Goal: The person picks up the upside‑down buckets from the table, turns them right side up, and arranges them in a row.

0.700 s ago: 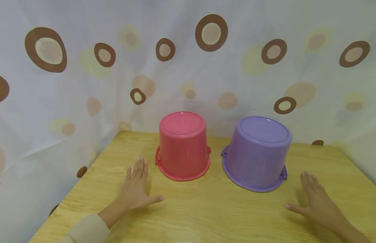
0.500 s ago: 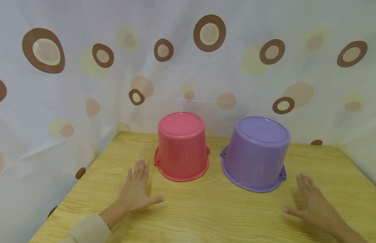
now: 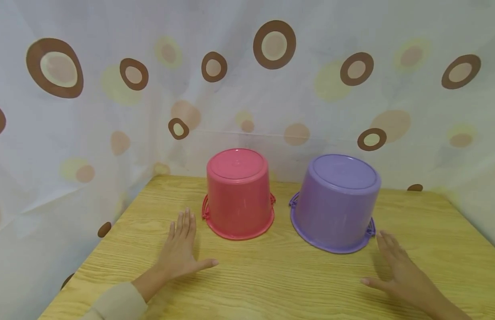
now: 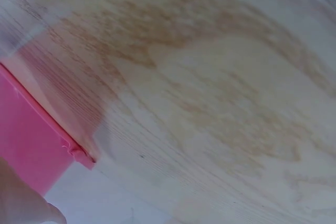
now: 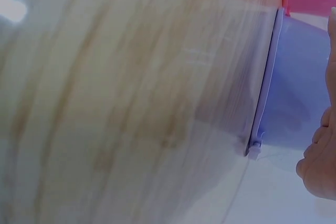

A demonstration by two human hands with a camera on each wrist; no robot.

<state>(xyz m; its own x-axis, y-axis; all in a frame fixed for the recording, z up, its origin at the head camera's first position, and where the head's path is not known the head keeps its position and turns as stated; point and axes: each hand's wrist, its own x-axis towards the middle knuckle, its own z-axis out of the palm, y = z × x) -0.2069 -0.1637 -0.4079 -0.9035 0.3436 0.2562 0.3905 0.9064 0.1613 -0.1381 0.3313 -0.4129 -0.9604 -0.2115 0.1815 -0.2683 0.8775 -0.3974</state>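
Two plastic buckets stand upside down on the wooden table (image 3: 247, 284). The pink bucket (image 3: 239, 200) is left of the middle, and the larger purple bucket (image 3: 337, 209) is to its right. My left hand (image 3: 177, 253) is held flat in front and to the left of the pink bucket, thumb spread, holding nothing. My right hand (image 3: 401, 275), fingers straight and thumb apart, is just in front of the purple bucket's right side, its fingertips close to the handle hinge. In the right wrist view, the purple bucket (image 5: 299, 82) shows beside that hand.
A white curtain (image 3: 231, 98) printed with brown and yellow spots hangs behind the table and along both sides. Each bucket's handle lies low around its rim. A gap of bare table separates the buckets.
My right hand has moved left, nearer to the purple bucket. The left hand stays almost in place. Both buckets rest where they were, while the head view has shifted slightly.
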